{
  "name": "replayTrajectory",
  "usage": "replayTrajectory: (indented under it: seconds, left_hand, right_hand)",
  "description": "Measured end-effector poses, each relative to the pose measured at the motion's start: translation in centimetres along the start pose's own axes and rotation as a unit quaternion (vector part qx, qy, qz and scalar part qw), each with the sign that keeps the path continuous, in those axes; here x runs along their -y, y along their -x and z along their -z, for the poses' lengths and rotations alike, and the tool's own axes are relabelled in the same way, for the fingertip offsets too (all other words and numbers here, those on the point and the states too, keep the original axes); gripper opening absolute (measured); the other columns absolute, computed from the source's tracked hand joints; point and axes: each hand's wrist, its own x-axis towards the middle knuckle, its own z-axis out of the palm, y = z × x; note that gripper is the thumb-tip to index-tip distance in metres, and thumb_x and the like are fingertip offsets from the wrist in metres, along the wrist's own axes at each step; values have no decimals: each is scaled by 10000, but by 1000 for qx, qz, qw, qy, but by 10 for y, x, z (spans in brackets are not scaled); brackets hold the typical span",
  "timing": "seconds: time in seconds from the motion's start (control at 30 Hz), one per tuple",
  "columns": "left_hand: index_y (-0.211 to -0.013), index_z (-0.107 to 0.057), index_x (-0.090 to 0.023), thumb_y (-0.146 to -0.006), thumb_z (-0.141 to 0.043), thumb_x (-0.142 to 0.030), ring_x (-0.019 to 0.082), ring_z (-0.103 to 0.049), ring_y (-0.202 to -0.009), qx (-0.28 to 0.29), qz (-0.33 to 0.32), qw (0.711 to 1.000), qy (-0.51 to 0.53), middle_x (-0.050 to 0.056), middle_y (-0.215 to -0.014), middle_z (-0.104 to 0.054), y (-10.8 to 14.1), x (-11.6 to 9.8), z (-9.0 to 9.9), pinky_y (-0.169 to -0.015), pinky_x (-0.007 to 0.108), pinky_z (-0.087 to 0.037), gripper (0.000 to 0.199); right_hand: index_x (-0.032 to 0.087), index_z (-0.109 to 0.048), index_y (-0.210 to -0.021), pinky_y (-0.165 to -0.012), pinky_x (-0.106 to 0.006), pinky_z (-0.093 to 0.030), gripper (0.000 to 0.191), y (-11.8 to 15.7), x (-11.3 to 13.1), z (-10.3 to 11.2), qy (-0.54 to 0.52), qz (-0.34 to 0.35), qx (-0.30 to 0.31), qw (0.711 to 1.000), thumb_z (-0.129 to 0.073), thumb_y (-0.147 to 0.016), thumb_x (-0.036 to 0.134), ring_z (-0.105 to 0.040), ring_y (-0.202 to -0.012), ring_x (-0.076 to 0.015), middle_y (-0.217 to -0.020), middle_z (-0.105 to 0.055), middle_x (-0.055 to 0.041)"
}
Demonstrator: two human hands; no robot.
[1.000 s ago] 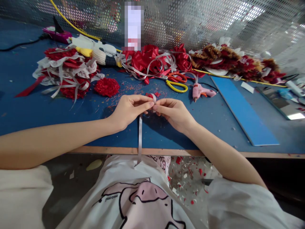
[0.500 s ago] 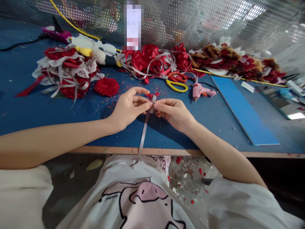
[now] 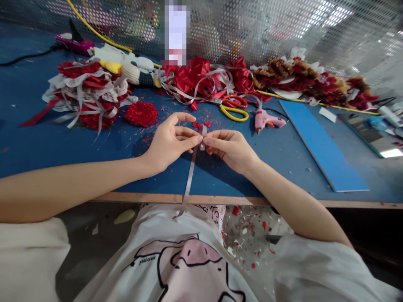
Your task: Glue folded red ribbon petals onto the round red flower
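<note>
Over the blue table, my left hand (image 3: 171, 142) pinches a narrow silvery-grey ribbon (image 3: 190, 176) between thumb and finger. My right hand (image 3: 231, 149) pinches the same ribbon just to the right, the fingertips of both hands nearly touching. A small loop of ribbon shows between them. One long tail hangs down over the table's front edge onto the white shirt. Just beyond the fingertips lies a small red ribbon piece (image 3: 207, 124); whether it is joined to the grey ribbon is unclear.
Beyond my hands lie a red pompom (image 3: 141, 114), scissors (image 3: 234, 110), a pink glue gun (image 3: 267, 121) and heaped red ribbons (image 3: 192, 77). Layered red-white rosettes (image 3: 91, 92) sit left. A blue board (image 3: 324, 147) lies right. Behind stands a perforated metal screen (image 3: 233, 29).
The small ribbon loop between my fingertips has shifted slightly. Both hands keep nearly the same place and pinch.
</note>
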Motion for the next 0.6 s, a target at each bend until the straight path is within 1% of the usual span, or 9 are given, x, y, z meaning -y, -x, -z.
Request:
replayTrajectory:
  seconds: [0.1,0.23,0.3,0.5,0.6]
  left_hand:
    - [-1186,-583,-204,-749,-869,-224,149,-754,-719,0,1,1000,-5,-12,-798,-747,0,-1,0,-579,217,-587,522]
    - [-1205,-585,-206,-752,-862,-231,167,-772,-780,7,-3,1000,-5,8,-868,-762,1,-2,-1,-638,244,-610,531]
    - [-1200,-585,-207,-750,-856,-228,166,-771,-776,7,-3,1000,-7,5,-863,-757,1,-2,-1,-656,253,-615,526]
    - [-1161,-566,-217,-716,-858,-217,153,-744,-695,-6,0,1000,-26,-30,-771,-725,1,-1,0,-606,250,-592,532]
    - [-1183,-558,-212,-726,-853,-205,146,-742,-695,3,-4,1000,-24,-28,-774,-734,1,-1,0,-614,244,-591,544]
  right_hand:
    - [192,-815,-761,-596,-239,-476,317,0,0,0,-1,-2,-3,1000,-1012,-599,381,-598,-619,-77,-731,-724,6]
    - [199,-812,-757,-607,-238,-479,323,-1,0,0,-10,-7,-6,1000,-1017,-591,386,-598,-631,-76,-741,-734,5]
    - [204,-817,-767,-606,-241,-474,319,0,-1,1,-3,-4,-3,1000,-1013,-600,392,-597,-637,-80,-750,-741,0]
    - [209,-829,-786,-625,-265,-454,247,1,-1,2,55,56,4,997,-958,-695,398,-583,-639,-92,-748,-744,-6]
    - [206,-821,-775,-619,-262,-430,221,2,-2,1,60,66,2,996,-937,-720,385,-579,-628,-89,-729,-731,-1]
